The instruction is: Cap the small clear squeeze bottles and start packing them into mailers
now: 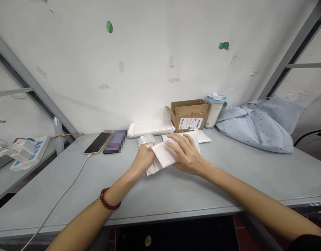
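A white padded mailer [164, 156] is held between both hands above the front of the grey table. My left hand [145, 157] pinches its left end, the fingers closed on the folded edge. Across the right part lies my right hand [186, 153], fingers over the top and thumb hidden beneath. Behind the hands, more white mailers [204, 136] lie flat on the table. Close to my left hand is a group of small clear plastic items [145, 138]; their kind is too small to tell. A stack of white envelopes [150, 129] rests against the wall.
An open cardboard box [191, 116] and a lidded cup [214, 111] stand at the back, beside a blue cloth bag [259, 125]. Two phones [96, 143] lie at the left, a charging cable [68, 188] trailing to the front edge. A power strip [32, 153] is far left.
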The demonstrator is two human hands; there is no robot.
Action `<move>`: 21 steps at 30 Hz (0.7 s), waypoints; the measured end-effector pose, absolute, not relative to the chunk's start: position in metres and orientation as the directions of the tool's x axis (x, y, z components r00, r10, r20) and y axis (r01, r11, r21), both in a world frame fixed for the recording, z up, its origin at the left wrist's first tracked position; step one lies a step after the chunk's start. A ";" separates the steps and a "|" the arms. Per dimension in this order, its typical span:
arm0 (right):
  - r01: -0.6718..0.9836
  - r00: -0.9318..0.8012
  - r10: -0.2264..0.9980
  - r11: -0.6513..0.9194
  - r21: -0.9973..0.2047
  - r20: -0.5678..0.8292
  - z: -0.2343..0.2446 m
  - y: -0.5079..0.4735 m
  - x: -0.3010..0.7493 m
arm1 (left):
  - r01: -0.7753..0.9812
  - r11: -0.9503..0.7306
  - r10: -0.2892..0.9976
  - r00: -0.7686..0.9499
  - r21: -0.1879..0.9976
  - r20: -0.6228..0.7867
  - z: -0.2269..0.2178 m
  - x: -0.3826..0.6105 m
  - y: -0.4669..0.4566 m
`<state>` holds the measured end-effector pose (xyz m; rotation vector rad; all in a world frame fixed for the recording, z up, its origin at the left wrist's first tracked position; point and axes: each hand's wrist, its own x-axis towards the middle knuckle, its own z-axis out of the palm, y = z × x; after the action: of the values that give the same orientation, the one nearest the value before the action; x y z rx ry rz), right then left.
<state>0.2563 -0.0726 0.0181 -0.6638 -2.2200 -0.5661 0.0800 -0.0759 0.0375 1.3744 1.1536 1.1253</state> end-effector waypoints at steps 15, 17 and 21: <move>0.750 -0.535 0.426 0.637 0.178 0.730 0.016 -0.060 0.265 | 0.025 -0.175 0.970 0.175 0.984 0.168 0.042 0.076 -0.076; 0.744 -0.556 0.435 0.641 0.190 0.708 0.017 -0.061 0.265 | 0.184 -0.350 0.934 0.142 0.918 0.328 0.041 0.076 -0.078; 0.729 -0.580 0.418 0.649 0.216 0.699 0.017 -0.060 0.263 | 0.525 -0.648 0.732 0.229 0.551 0.642 0.030 0.076 -0.078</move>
<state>0.2628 -0.0603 0.0167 -0.8874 -2.2518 -0.6588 0.0764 -0.0783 0.0299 2.2819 1.1900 1.3830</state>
